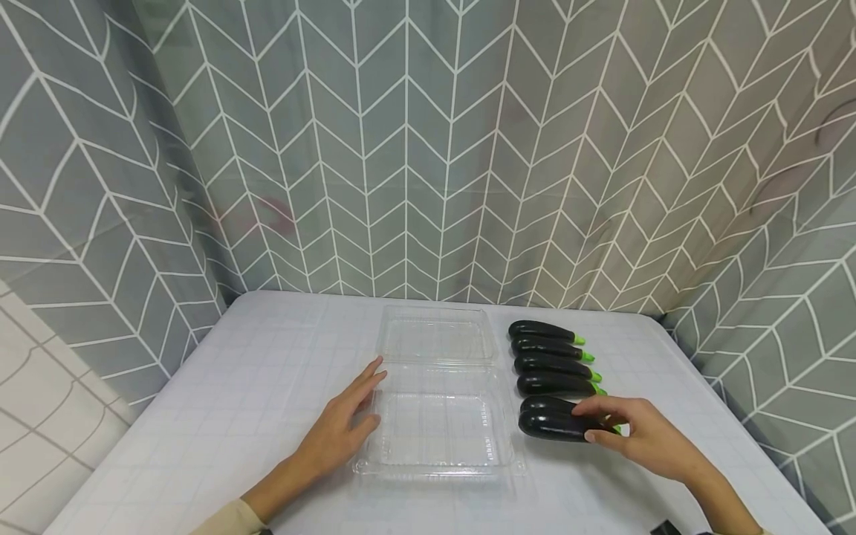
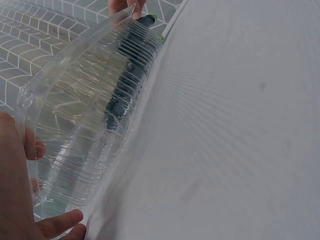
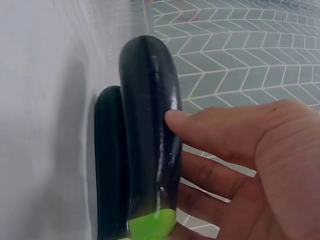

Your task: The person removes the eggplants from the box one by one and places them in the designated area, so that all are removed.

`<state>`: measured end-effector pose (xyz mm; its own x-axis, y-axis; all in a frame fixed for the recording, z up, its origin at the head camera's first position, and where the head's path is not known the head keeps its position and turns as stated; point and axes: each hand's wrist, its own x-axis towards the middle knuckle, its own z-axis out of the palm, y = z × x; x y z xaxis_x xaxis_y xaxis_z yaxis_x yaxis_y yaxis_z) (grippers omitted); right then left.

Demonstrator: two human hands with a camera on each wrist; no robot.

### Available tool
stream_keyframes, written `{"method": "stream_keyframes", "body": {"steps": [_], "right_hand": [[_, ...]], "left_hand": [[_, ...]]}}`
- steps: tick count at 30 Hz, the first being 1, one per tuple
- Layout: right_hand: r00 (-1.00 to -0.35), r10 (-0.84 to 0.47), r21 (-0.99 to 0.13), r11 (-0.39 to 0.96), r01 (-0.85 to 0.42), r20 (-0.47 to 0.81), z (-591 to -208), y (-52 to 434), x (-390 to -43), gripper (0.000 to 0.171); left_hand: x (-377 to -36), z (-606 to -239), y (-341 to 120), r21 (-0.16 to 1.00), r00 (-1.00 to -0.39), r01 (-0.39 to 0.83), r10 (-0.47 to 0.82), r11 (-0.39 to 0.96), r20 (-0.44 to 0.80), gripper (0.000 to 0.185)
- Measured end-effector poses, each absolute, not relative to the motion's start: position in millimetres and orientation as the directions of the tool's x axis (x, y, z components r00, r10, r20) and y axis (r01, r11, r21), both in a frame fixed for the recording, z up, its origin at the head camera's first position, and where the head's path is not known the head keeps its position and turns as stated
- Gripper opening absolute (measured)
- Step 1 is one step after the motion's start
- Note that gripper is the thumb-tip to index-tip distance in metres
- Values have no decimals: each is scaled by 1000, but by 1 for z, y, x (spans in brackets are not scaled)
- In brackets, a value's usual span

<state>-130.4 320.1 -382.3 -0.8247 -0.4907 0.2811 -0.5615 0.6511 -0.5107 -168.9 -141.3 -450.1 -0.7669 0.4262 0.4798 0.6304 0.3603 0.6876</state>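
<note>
My right hand (image 1: pixel 642 435) grips a dark, glossy eggplant (image 1: pixel 553 426) near its green cap. In the right wrist view the thumb lies along one side of this eggplant (image 3: pixel 150 120), with fingers on the other; a second eggplant (image 3: pixel 107 160) is close beside it. An unfolded clear plastic clamshell box (image 1: pixel 435 431) lies on the table, its base nearer me and its lid (image 1: pixel 438 338) farther away. My left hand (image 1: pixel 337 423) rests at the base's left edge, fingers extended. In the left wrist view, fingertips show through the clear plastic wall (image 2: pixel 75 115).
Several more eggplants (image 1: pixel 556 365) lie in a row right of the box, green ends pointing right. A white cloth covers the table (image 1: pixel 221 416). Grey curtains (image 1: pixel 428 148) with white zigzag lines stand behind it and at both sides.
</note>
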Motion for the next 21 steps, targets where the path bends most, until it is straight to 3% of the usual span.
{"method": "stream_keyframes", "body": {"steps": [16, 21], "right_hand": [[-800, -552, -458, 663, -592, 236, -392, 324, -133, 26], [-799, -568, -502, 643, -579, 195, -395, 326, -135, 24]], "left_hand": [[-169, -450, -141, 682, -765, 634, 424, 365, 485, 68], [-169, -450, -141, 683, -763, 635, 428, 361, 484, 68]]}}
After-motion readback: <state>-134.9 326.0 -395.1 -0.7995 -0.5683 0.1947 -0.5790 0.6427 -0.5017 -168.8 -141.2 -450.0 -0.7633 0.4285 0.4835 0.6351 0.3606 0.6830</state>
